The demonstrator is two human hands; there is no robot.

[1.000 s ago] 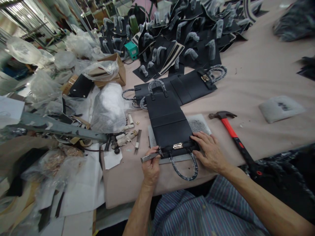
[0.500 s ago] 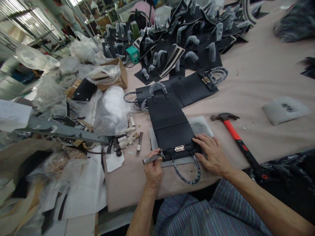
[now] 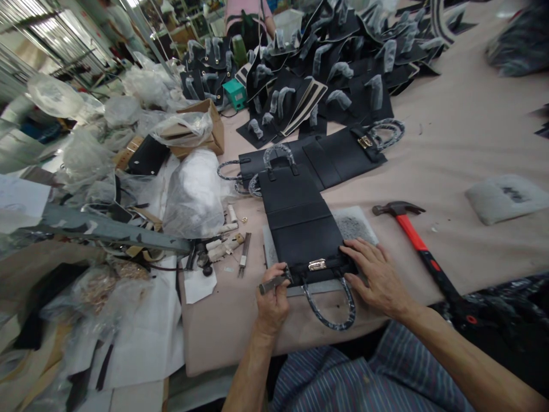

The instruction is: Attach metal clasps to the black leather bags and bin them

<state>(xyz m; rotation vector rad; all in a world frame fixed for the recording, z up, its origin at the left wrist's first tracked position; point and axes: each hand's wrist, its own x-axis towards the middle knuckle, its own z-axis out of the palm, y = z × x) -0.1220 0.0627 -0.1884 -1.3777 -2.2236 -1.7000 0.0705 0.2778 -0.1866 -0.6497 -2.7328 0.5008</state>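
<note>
Left hand (image 3: 273, 306) fingers gripping metal tool (image 3: 271, 284) at black bag (image 3: 305, 229) edge; right hand (image 3: 380, 280) fingers spread flat on bag.

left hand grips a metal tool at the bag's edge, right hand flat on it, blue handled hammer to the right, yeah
The hammer has a red handle, not blue; the head view shows it. The left hand grips the metal tool at the black bag, right hand flat on it.
</note>
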